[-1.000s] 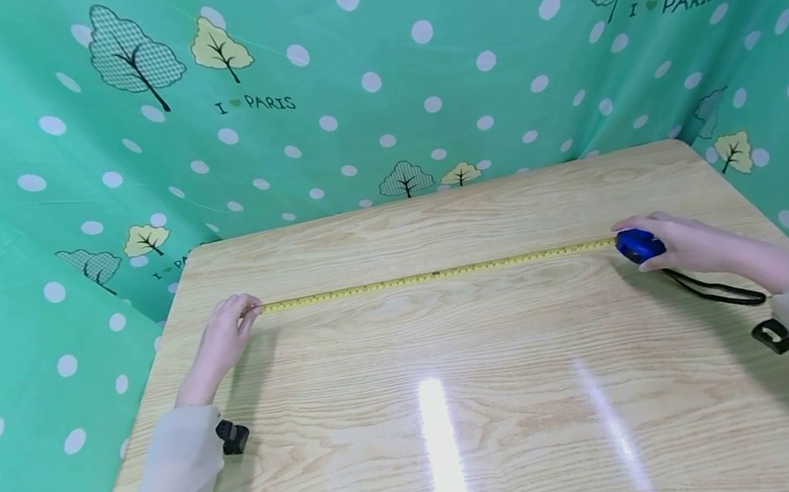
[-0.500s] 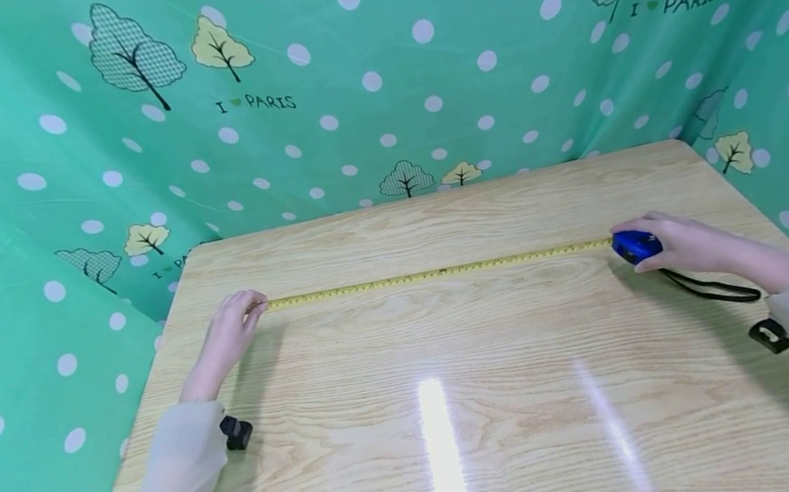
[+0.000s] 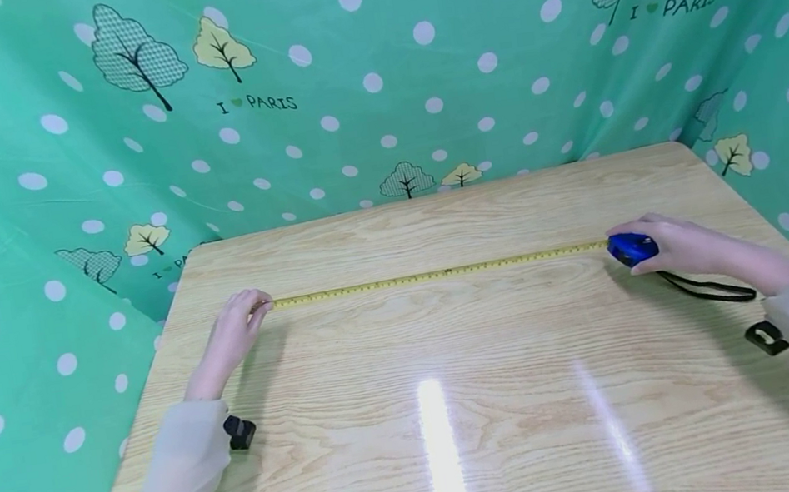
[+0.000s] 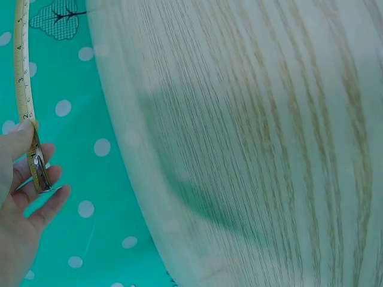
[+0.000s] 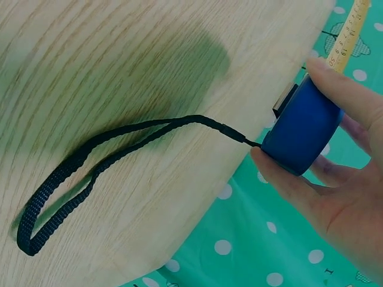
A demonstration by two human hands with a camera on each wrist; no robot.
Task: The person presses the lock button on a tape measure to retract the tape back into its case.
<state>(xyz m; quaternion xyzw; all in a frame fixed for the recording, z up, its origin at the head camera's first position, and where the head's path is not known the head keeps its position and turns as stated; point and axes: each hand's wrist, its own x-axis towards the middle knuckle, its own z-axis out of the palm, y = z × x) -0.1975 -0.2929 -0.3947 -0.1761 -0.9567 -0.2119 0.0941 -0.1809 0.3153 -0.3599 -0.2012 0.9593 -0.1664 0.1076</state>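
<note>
In the head view we find the left hand (image 3: 230, 329) a little farther right than a second ago and the right hand (image 3: 685, 245) slightly farther left, shortening the yellow tape (image 3: 436, 274) stretched between them over the tabletop's (image 3: 362, 444) far half. The right grip is clamped round the blue case (image 3: 632, 248).

In the left wrist view we see thumb and fingers pinching the tape near its shiny metal tip (image 4: 40, 167).

In the right wrist view a woven black strap (image 5: 72, 162) loops over pale wood grain.
</note>
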